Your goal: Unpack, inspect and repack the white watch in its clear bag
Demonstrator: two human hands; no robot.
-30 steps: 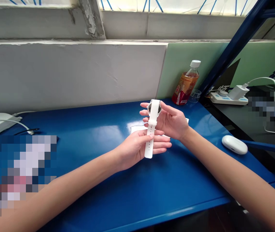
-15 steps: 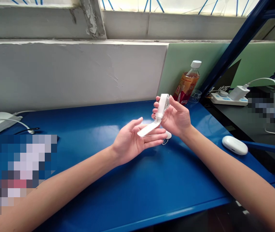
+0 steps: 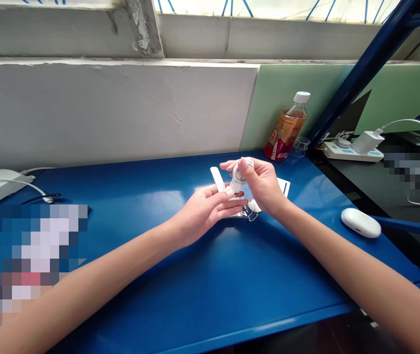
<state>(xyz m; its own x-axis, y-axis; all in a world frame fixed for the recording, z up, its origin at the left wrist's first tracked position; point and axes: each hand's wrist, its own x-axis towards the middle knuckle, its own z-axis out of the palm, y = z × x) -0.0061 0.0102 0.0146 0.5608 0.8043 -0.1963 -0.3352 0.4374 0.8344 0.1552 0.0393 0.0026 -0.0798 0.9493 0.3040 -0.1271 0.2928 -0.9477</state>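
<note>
White-strapped wristwatch: here it is, (image 3: 242, 174) just right of centre in the frame, lifted over the blue bench (image 3: 180, 300) between two bare hands.
Right hand: this one (image 3: 266, 187) has the round case, thumb laid across it and fingers curled behind; a firm grasp, by the look of it.
Left hand: in from the left (image 3: 204, 211), thumb pressing the strap against the fingers, the lower fingers stretched out loosely underneath.
Strap tail: up it pokes, (image 3: 216, 178) free and tilted above the left thumb, left of the case.
Good grip: best to let the right hand carry the weight by the case rim, I'd say, with the left only guiding the band.
Strap care: a soft-looking band, so gentle bends and no hard twist near the case.
Just below: bead chain (image 3: 253, 217) and a white card (image 3: 284, 187), partly hidden by the hands; worth lifting the tail clear so nothing snags.
Elbow room: white earbud case (image 3: 361, 222) at the right, drink bottle (image 3: 286, 132) at the upper right, both well apart from the fingers.
Hard to call: which face of the case shows.
</note>
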